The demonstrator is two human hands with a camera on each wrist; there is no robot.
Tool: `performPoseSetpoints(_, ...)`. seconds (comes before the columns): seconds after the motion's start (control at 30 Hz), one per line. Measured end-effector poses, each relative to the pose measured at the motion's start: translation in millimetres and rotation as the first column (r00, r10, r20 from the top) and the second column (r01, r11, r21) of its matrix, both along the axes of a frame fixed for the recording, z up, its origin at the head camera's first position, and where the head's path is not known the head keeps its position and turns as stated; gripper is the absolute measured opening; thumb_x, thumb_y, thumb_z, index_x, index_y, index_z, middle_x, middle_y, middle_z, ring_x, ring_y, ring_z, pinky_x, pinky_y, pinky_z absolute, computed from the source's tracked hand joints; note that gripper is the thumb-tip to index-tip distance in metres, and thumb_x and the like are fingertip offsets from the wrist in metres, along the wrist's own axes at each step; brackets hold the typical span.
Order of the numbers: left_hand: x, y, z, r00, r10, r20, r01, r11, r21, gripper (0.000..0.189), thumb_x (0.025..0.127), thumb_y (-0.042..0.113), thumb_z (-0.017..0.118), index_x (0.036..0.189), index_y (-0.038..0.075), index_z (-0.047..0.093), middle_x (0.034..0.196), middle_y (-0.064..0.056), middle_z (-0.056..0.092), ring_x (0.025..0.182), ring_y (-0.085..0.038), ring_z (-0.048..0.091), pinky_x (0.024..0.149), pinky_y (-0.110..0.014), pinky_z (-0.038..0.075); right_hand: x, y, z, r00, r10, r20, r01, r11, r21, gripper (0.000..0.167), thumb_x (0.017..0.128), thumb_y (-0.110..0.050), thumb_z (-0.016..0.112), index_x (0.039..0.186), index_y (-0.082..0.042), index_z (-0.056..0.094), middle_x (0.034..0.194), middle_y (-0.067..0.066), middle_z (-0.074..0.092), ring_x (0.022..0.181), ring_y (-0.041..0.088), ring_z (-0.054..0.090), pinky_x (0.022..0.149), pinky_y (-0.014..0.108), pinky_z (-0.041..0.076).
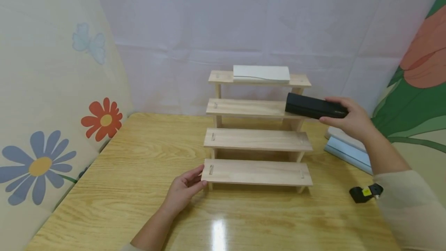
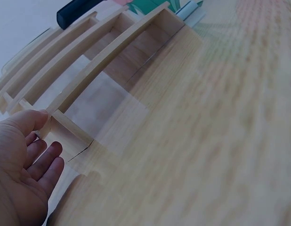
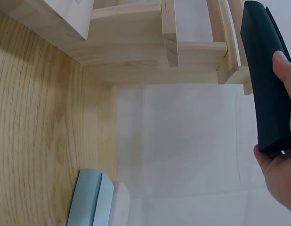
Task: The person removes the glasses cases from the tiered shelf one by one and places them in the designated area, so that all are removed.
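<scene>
A stepped wooden display stand [image 1: 258, 140] with several shelves stands on the table. My right hand [image 1: 352, 117] grips one end of a long black glasses case [image 1: 311, 106], thumb and fingers on opposite sides. The case's far end is at the right end of the second shelf from the top; whether it touches is unclear. In the right wrist view the black case [image 3: 265, 80] is beside the stand's upper shelves. My left hand [image 1: 184, 189] holds the left end of the lowest shelf, its thumb [image 2: 30, 120] at the corner. A white case [image 1: 261, 73] lies on the top shelf.
Right of the stand, a light blue case [image 1: 348, 154] and a whitish case [image 1: 343, 134] lie side by side on the table. Nearer me is a small black object with a yellow label [image 1: 366, 193]. A pale cloth [image 1: 195, 30] hangs behind the table.
</scene>
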State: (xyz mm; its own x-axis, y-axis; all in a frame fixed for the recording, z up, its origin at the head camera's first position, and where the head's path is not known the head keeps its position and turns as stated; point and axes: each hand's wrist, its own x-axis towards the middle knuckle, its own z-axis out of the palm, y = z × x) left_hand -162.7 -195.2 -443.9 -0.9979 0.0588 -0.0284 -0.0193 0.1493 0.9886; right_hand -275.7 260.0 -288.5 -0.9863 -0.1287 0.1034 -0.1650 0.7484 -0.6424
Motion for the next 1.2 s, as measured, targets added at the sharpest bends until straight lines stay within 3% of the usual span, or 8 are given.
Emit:
performPoseSetpoints(0.1,0.2,0.1,-0.1,1.000,0.002,-0.001,-0.002,1.000,0.000,0.052,0.089,0.002,0.068,0.137,-0.005,0.050,0.137,-0.023,0.056,0.118,-0.030,0.062,0.089,-0.018,0.054,1.8,6.1,-1.4,1.000,-0.005,0.001,0.005,1.000,-0.003,0.083,0.087,-0.044,0.072,0.153,-0.013,0.033,0.158,0.027,0.021,0.139,0.053,0.022,0.104,0.073,0.027)
performPoseSetpoints(0.43,1.0,1.0,1.3,1.000,-0.007,0.009,0.007,1.000,0.014,0.052,0.089,0.000,0.068,0.138,-0.006,0.050,0.138,-0.024,0.055,0.105,-0.004,0.063,0.088,-0.016,0.054,12.4,25.2,-3.5,0.999,-0.048,0.015,0.048,0.999,0.009,0.085,0.088,-0.047,0.069,0.155,-0.014,0.029,0.163,0.025,0.010,0.144,0.053,0.009,0.105,0.077,0.017)
performPoseSetpoints(0.73,1.2,0.8,2.4,1.000,-0.012,0.006,0.012,1.000,0.010,0.052,0.090,0.002,0.067,0.138,-0.005,0.049,0.138,-0.024,0.055,0.118,-0.028,0.061,0.089,-0.017,0.053,21.4,40.9,-8.1,0.995,-0.097,0.001,0.097,0.995,0.040,0.087,0.087,-0.050,0.069,0.154,-0.013,0.029,0.161,0.027,0.013,0.142,0.055,0.013,0.105,0.076,0.018)
performPoseSetpoints(1.2,0.2,0.0,1.3,1.000,-0.016,0.011,0.016,1.000,0.010,0.053,0.090,0.002,0.067,0.139,-0.005,0.049,0.139,-0.023,0.054,0.119,-0.029,0.061,0.089,-0.018,0.053,35.7,63.2,-25.4,0.990,-0.137,0.021,0.137,0.990,0.025,0.086,0.090,-0.047,0.067,0.155,-0.010,0.025,0.159,0.033,0.008,0.139,0.060,0.012,0.102,0.078,0.018)
